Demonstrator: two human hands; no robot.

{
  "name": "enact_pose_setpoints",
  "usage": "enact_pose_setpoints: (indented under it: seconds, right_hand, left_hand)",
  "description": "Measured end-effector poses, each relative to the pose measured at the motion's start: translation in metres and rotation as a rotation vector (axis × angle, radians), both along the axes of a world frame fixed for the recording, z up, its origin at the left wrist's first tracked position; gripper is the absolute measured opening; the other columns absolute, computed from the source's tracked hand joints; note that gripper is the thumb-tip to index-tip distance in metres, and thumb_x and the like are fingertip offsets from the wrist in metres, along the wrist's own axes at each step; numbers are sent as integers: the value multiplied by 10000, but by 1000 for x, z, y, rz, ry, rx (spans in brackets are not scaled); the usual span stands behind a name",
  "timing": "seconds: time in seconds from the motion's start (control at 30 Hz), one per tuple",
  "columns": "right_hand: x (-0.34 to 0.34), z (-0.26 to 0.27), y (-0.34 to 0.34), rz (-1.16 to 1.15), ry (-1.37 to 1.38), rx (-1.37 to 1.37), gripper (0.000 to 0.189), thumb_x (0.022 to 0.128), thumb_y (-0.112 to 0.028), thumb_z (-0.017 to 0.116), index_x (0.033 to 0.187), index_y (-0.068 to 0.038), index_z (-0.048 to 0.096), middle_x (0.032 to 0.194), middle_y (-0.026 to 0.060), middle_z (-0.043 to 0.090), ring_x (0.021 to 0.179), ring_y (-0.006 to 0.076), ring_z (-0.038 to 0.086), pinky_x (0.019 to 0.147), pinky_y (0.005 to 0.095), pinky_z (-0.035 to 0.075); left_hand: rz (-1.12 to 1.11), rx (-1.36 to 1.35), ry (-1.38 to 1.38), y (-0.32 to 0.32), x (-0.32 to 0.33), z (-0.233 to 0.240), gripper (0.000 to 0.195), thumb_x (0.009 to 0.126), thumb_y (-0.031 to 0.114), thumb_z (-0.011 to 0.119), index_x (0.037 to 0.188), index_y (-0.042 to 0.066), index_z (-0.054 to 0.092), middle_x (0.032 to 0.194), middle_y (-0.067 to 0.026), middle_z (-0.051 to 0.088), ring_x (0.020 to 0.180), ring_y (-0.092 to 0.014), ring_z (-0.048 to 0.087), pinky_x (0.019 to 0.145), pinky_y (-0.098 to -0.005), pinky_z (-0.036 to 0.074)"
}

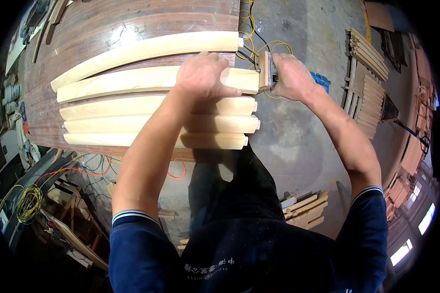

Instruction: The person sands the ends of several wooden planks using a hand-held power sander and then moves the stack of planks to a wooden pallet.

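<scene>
My left hand (pixel 204 76) presses down on a pale, curved wooden piece (pixel 121 81) near its right end, fingers over the far edge and thumb along the near one. My right hand (pixel 292 76) grips a power tool with a blue body (pixel 321 81) and a flat metal-and-wood front (pixel 264 69); its exact kind is partly hidden by the hand. That front stands upright against the piece's right end, just past the table edge. One similar curved piece (pixel 146 45) lies beyond. Several more (pixel 154 105) lie side by side nearer me, with short tenons at their right ends.
The pieces lie on a brown wooden tabletop (pixel 77 29). Yellow and black cables (pixel 251 36) run over the concrete floor beyond its right edge. Stacked wooden strips (pixel 368 106) stand at the right, more timber (pixel 308 210) low right, and a coiled yellow cable (pixel 29 202) at lower left.
</scene>
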State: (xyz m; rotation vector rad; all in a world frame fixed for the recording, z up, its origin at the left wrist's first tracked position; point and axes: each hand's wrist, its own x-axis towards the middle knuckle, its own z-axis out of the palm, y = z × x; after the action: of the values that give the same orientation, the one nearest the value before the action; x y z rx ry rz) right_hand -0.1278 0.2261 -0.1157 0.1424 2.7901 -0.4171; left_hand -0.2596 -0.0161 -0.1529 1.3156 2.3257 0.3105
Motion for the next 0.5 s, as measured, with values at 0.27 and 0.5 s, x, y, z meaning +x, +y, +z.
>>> enact_pose_setpoints:
  seconds: [0.27, 0.5]
  right_hand:
    - [2, 7, 10, -75, 51, -76, 492, 695, -180, 892, 1033, 33, 605, 1020, 282, 672, 1024, 490, 646, 926, 538, 536]
    - [43, 10, 11, -59, 54, -99, 472, 691, -138, 847, 1067, 25, 612, 1067, 274, 677, 1061, 503, 637, 936, 530, 536]
  left_hand:
    - [-24, 117, 141, -5, -6, -6, 819, 731, 795, 792, 1192, 118, 775, 1139, -115, 717, 1134, -310, 669, 964, -461, 544]
    - [-92, 300, 362, -37, -22, -6, 561, 845, 510, 837, 1202, 99, 704, 1127, -106, 634, 1103, -330, 605, 930, -467, 482]
